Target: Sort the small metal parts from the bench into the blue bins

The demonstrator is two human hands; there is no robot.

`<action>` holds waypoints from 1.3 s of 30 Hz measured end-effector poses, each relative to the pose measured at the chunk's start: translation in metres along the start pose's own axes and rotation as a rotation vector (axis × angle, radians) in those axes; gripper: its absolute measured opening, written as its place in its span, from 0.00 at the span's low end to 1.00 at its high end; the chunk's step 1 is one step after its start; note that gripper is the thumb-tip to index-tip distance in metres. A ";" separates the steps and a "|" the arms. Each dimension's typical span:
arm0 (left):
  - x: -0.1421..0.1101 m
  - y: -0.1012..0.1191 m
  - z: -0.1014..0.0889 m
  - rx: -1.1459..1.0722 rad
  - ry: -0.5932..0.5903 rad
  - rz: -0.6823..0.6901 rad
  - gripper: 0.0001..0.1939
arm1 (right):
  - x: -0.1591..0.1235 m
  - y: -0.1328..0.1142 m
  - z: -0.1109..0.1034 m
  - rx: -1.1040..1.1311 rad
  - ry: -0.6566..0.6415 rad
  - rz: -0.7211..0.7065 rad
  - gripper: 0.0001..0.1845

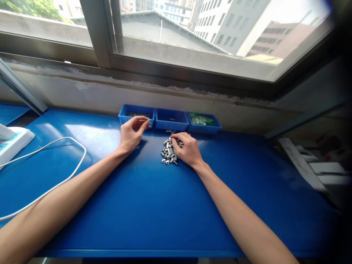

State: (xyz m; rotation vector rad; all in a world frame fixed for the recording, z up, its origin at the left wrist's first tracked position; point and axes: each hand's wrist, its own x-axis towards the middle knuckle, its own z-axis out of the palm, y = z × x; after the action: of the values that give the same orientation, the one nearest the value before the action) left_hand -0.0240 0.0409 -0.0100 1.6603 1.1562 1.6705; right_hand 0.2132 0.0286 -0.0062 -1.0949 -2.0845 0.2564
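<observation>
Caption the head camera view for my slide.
Right hand at a pile of small silvery metal parts, left hand near three blue rectangular bins.

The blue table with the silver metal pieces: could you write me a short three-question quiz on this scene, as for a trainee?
1. How many blue rectangular plastic bins stand in a row at the back of the flat blue table?
2. True or false: the right hand is at the pile of small silver metal pieces.
3. Which bin holds the green-and-white contents? A) left B) middle C) right

Key: 1. Three; 2. True; 3. C
</observation>
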 end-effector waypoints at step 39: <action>-0.010 0.003 0.004 0.442 -0.677 0.463 0.12 | 0.000 0.001 0.001 -0.018 0.002 0.000 0.07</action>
State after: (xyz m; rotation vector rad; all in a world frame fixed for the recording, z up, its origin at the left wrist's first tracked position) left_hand -0.0184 0.0318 -0.0134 2.6519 0.8623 0.9354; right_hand 0.2126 0.0295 -0.0072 -1.1054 -2.0887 0.2371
